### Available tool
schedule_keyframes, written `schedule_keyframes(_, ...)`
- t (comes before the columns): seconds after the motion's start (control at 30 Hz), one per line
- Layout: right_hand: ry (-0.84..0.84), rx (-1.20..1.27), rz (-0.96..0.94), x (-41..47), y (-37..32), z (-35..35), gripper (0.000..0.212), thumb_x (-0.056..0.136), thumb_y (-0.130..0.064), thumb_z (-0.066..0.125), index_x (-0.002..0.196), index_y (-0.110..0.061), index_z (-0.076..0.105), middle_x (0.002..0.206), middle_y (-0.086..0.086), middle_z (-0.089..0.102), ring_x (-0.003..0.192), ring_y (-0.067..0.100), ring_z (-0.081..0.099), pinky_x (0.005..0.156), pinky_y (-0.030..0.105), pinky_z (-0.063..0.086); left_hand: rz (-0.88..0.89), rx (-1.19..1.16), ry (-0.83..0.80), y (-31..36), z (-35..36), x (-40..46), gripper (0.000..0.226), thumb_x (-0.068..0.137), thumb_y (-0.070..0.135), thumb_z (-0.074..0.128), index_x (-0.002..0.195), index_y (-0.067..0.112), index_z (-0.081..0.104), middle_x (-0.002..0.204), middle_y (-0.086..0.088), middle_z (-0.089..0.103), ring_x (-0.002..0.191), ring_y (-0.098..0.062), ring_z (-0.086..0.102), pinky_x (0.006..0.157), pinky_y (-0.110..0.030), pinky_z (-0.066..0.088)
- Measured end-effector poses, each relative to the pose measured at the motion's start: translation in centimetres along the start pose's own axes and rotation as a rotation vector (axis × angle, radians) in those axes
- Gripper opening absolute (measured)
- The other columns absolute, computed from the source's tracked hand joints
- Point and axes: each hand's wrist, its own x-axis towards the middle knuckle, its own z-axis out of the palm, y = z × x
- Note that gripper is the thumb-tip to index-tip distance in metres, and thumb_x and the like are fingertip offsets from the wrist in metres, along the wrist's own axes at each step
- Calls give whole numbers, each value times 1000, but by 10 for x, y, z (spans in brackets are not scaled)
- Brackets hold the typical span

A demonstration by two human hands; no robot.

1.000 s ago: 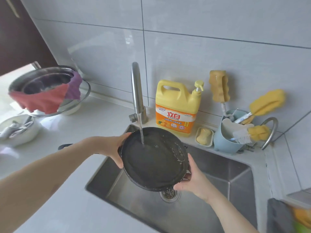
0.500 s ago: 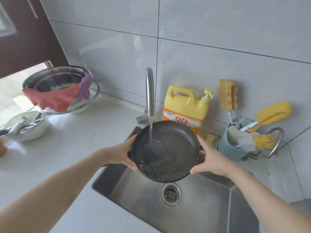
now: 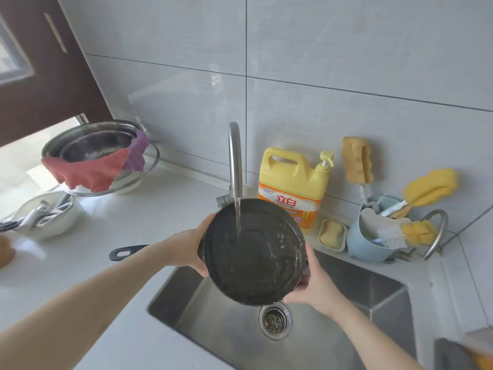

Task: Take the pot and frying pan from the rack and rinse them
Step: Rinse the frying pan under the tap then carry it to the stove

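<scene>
Here the left hand (image 3: 186,249) grips the left rim of the frying pan (image 3: 253,252), and the right hand (image 3: 312,287) curls round its lower right edge. The pan is black, round and wet, tilted toward the camera above the steel sink (image 3: 346,289). Water from the tap (image 3: 235,161) strikes its inside. Its black handle (image 3: 128,252) juts left over the white table (image 3: 133,222).

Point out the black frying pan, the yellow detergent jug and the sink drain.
Black round frying pan (image 3: 256,263): head view, wet inner base.
Yellow plastic detergent jug (image 3: 290,177): head view, front of body above the label.
Round metal sink drain (image 3: 275,320): head view, strainer centre.
</scene>
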Motion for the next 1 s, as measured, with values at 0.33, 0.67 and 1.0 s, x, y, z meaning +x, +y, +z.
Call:
schedule_keyframes(0.33, 334, -371, -58, -21, 22, -33, 138, 63, -27, 91, 141, -60, -18, 152, -22, 27, 129, 6, 47, 99, 20, 38, 115, 189, 489, 16, 85, 19, 132, 70, 58, 76, 139, 47, -37, 91, 0, 61, 84, -23, 59, 68, -34, 49)
schedule_keyframes(0.67, 675, -643, -224, -31, 29, -60, 140, 62, -22, 91, 150, -33, -17, 154, 24, 27, 130, 43, 49, 98, 41, 42, 450, 381, 1068, 40, 108, 23, 94, 79, 51, 67, 146, 8, 18, 79, -6, 63, 67, -23, 63, 57, -31, 53)
schedule_keyframes(1.0, 789, -594, -346, -44, -5, -86, 121, 62, -30, 81, 149, -28, -2, 140, 38, 40, 120, 54, 52, 85, 64, 52, 597, 467, 1301, 69, 96, 22, 76, 87, 41, 64, 139, 5, 20, 100, -8, 46, 85, -24, 51, 64, -33, 44)
